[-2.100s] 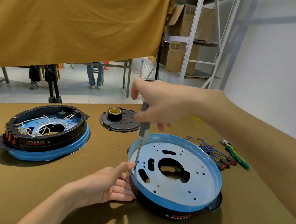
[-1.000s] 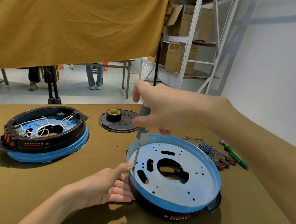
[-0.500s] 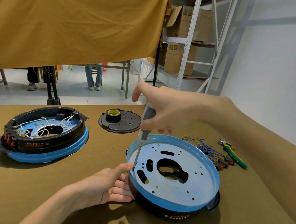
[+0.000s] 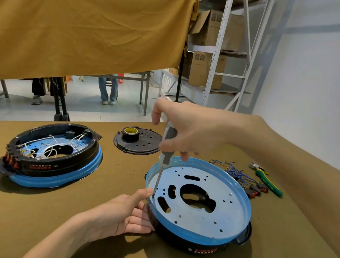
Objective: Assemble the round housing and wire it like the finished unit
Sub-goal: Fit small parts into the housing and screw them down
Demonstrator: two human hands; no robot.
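The round housing (image 4: 207, 214), a blue-rimmed plate with holes on a black base, lies in front of me on the table. My right hand (image 4: 188, 131) grips the grey handle of a screwdriver (image 4: 166, 150), held nearly upright with its tip at the plate's left edge. My left hand (image 4: 121, 212) rests against the housing's left side, thumb up beside the screwdriver tip, fingers straight under the rim. The finished unit (image 4: 53, 153), black ring with white wires and red switches, sits at the left.
A black round cover (image 4: 138, 144) with a roll of tape (image 4: 130, 133) on it lies at the back. Blue wires with switches (image 4: 243, 179) and green-handled pliers (image 4: 267, 182) lie at the right. A brown cloth hangs overhead; a metal shelf stands behind.
The right hand has turned on the screwdriver handle, its fingers shifting their hold. The tip stays at the same spot. The left hand and the housing have not moved.
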